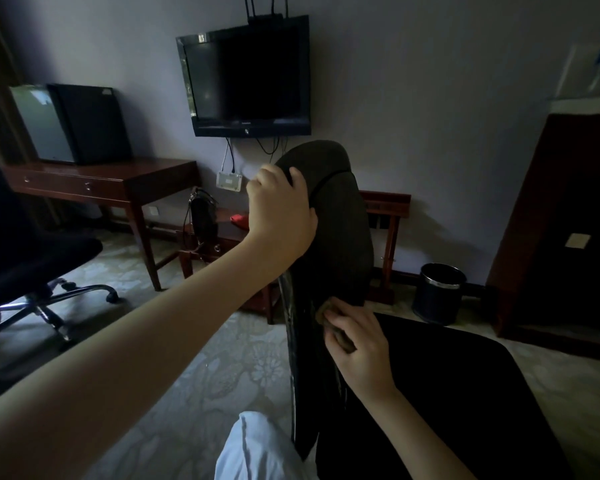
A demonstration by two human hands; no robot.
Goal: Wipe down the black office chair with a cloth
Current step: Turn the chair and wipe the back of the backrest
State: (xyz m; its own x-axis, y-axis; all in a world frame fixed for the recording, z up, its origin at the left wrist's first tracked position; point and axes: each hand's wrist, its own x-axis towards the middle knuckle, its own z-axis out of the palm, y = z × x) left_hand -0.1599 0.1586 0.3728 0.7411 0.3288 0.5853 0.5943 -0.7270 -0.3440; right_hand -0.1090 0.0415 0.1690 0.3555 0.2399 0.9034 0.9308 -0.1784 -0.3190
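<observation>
Closest of all, at the bottom, a knee (pixel 250 445) in white trousers pokes in. Just to its right is the black office chair (pixel 340 244), seen from the side. Its flat dark seat fills the near right, and its back stands up thin in the middle.

The right hand (pixel 357 344) is low on the chair back, close to where the back meets the seat. Its fingers curl around a brown cloth (pixel 326 315) and press it on the shiny black edge. The left arm reaches in from the near left. The left hand (pixel 281 209) grips the top of the chair back, with its fingers bent over the rim.

The floor (pixel 205 358) has a pale flower pattern (the room is quite dim). On the left stands a second chair (pixel 42 258) with shiny metal legs on wheels. On the right, near the wall, sits a round dark bin (pixel 437 296), and a tall brown cupboard (pixel 551 237) is beside it.

Behind the chair back is a low stand (pixel 227 233) with a black bag (pixel 203 213) and a small red thing (pixel 238 219) on it. At the far left a brown desk (pixel 101 178) holds a small fridge (pixel 42 126). A black TV (pixel 246 77) hangs on the far wall.
</observation>
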